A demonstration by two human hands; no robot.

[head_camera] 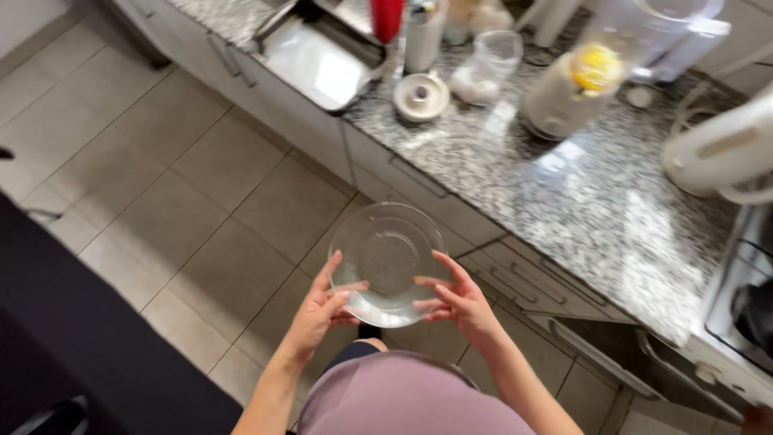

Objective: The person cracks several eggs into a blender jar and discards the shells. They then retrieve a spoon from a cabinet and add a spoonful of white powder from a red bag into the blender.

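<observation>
Granite counter, blurred jar, white lid.

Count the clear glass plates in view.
1. The clear glass plate is held over the floor by both hands, left hand and right hand, near the cabinet fronts. The clutter at the back of the granite counter could hide more.

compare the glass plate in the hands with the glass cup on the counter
The glass plate is wide, shallow and empty, held over the floor by the left hand and right hand. The glass cup is narrower and taller, stands untouched on the counter, and holds something pale. Both are clear glass.
</observation>
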